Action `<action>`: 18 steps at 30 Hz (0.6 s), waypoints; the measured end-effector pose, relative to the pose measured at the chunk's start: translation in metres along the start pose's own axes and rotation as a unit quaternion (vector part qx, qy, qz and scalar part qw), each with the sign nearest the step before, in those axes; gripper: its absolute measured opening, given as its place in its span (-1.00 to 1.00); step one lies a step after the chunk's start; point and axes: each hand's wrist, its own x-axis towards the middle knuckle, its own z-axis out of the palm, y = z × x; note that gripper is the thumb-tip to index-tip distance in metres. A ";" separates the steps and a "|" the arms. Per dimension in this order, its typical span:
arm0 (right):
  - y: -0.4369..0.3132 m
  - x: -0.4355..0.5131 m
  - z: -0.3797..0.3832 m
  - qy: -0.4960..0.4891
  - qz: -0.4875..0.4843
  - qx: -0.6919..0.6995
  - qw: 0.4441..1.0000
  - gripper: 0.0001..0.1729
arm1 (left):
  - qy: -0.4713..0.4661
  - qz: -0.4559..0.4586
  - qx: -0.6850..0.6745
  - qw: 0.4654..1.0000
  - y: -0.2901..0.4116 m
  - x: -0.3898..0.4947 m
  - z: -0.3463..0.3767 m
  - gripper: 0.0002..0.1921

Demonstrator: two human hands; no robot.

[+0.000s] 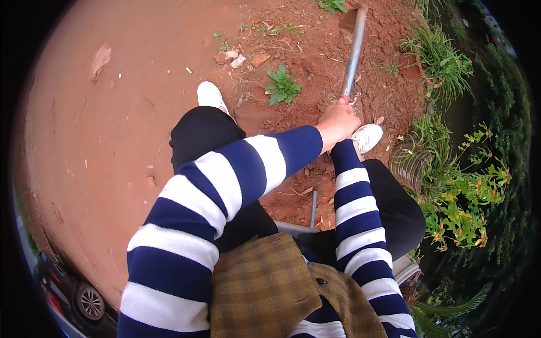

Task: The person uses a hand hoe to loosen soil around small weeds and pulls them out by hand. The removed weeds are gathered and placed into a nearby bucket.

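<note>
My left hand (pixel 339 121) is closed around the metal-pipe handle (pixel 354 59) of a hoe, just below a red band. The handle runs up the view to a rust-brown hoe blade (pixel 349 21) lying at the reddish soil. My right forearm reaches up to the same spot, but my right hand is almost wholly hidden beneath my left hand and wrist, so its hold cannot be seen. A thin metal rod end (pixel 313 207) shows between my legs, perhaps the same handle. A leafy green weed (pixel 283 86) grows left of the handle.
My white shoes (pixel 210 95) stand on either side of loose soil. Broken brick pieces (pixel 238 61) lie ahead. Potted grassy plants (pixel 444 63), a ribbed pot (pixel 408 164) and an orange-flowered shrub (pixel 460 211) line the right. A dark car (pixel 69 295) is at lower left.
</note>
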 end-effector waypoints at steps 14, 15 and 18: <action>-0.028 -0.015 -0.044 0.040 -0.002 0.041 0.998 -0.60 | 0.093 0.258 -0.047 0.961 0.034 -0.036 0.017 -0.77; -0.034 -0.008 -0.043 0.040 -0.016 0.054 0.998 -0.60 | 0.109 0.281 -0.013 0.953 0.037 -0.032 0.017 -0.79; -0.030 0.014 -0.027 0.020 -0.007 0.077 0.997 -0.59 | 0.050 0.206 0.038 0.977 0.033 0.003 0.017 -0.84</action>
